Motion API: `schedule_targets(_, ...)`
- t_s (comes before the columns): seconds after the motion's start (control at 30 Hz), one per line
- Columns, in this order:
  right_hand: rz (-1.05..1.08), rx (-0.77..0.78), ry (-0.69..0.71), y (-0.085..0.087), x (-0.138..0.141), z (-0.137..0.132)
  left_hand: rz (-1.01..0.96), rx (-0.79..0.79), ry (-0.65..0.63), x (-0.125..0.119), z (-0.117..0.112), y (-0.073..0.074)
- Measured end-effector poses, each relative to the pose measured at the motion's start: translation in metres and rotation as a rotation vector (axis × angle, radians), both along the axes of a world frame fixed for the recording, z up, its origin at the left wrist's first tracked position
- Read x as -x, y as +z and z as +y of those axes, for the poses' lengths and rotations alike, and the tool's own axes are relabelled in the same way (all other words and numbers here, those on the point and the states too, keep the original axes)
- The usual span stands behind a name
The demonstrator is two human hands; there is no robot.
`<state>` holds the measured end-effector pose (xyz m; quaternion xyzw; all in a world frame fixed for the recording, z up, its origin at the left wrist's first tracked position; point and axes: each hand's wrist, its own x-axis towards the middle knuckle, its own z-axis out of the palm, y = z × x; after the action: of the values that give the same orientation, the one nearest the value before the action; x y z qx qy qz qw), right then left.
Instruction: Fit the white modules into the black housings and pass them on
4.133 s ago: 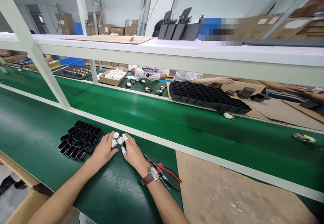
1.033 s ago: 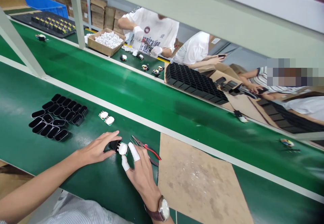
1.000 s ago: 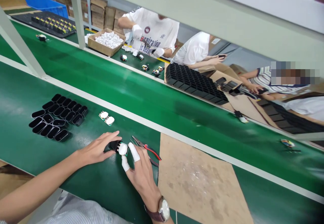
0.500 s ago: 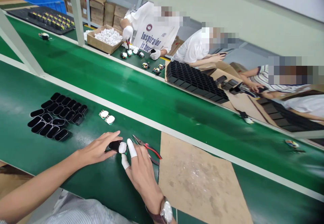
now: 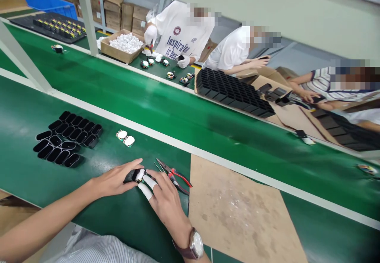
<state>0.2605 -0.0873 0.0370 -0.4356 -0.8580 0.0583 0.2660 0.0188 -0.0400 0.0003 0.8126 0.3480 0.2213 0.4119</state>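
A black oval plastic case (image 5: 130, 176) is gripped between the thumb and fingers of my left hand (image 5: 114, 177). At its mouth sits a small circuit board with a white pad (image 5: 140, 175), partly inside the case. My right hand (image 5: 164, 193), with white cots on two fingers, closes on the board's outer end. Just beyond that hand lie red-handled pliers (image 5: 175, 174). Two circuit boards with white round pads (image 5: 125, 138) rest farther back on the green bench. To the left stands a cluster of open black cases (image 5: 67, 136).
A brown cardboard sheet (image 5: 237, 211) covers the bench on the right. Behind a pale rail runs a green conveyor (image 5: 154, 104) carrying a few boards. Across it, co-workers sit near a box of white pads (image 5: 123, 43) and a block of black cases (image 5: 231, 92).
My right hand has moved left, bringing the circuit board into the mouth of the case. Boards on the conveyor have shifted to the right.
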Motion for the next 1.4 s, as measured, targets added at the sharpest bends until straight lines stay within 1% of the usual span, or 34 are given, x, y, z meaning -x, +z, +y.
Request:
schedule_targets(0.1, 0.02, 0.014, -0.001, -0.005, 0.001, 0.002, -0.011, 0.01, -0.015, 0.0, 0.0, -0.001)
schedule_targets(0.2, 0.017, 0.027, 0.002, -0.01, 0.007, 0.006, -0.007, 0.0, 0.009, 0.0, 0.0, -0.005)
schedule_targets(0.3, 0.019, 0.006, 0.018, -0.013, 0.013, 0.008, 0.009, 0.003, 0.025, 0.0, -0.001, -0.007)
schedule_targets(0.4, 0.043, -0.012, 0.009, -0.015, 0.013, 0.005, 0.013, 0.014, 0.019, -0.001, -0.002, -0.005)
schedule_targets(0.47, 0.079, -0.019, -0.008, -0.017, 0.007, 0.002, 0.005, -0.006, 0.029, -0.001, -0.002, -0.002)
schedule_targets(0.5, 0.096, -0.028, -0.038, -0.018, 0.002, -0.001, 0.004, -0.025, 0.041, -0.001, -0.002, -0.001)
schedule_targets(0.57, 0.099, -0.066, -0.147, -0.022, -0.012, -0.008, 0.008, -0.067, 0.069, 0.0, -0.001, 0.001)
schedule_targets(0.63, 0.044, -0.104, -0.264, -0.027, -0.027, -0.016, 0.014, -0.098, 0.085, 0.0, 0.0, 0.003)
schedule_targets(0.67, 0.0, -0.108, -0.301, -0.031, -0.034, -0.021, 0.006, -0.112, 0.088, 0.0, 0.001, 0.003)
schedule_targets(0.77, -0.109, -0.083, -0.342, -0.04, -0.045, -0.035, -0.124, -0.202, 0.116, -0.002, 0.004, 0.003)
schedule_targets(0.83, -0.149, -0.066, -0.368, -0.046, -0.044, -0.041, -0.235, -0.284, 0.136, -0.004, 0.006, 0.002)
schedule_targets(0.9, -0.174, -0.05, -0.39, -0.049, -0.04, -0.044, -0.288, -0.333, 0.155, -0.006, 0.007, 0.002)
schedule_targets(1.0, -0.217, -0.032, -0.415, -0.05, -0.031, -0.04, -0.295, -0.313, 0.202, -0.005, 0.009, 0.002)
schedule_targets(1.13, -0.281, -0.059, -0.397, -0.047, -0.023, -0.029, -0.361, -0.265, 0.28, -0.001, 0.012, 0.005)
schedule_targets(1.27, -0.281, -0.059, -0.398, -0.048, -0.017, -0.024, -0.4, -0.24, 0.343, 0.003, 0.013, 0.009)
schedule_targets(1.4, -0.266, -0.016, -0.432, -0.05, -0.016, -0.026, -0.405, -0.14, 0.501, 0.006, 0.016, 0.013)
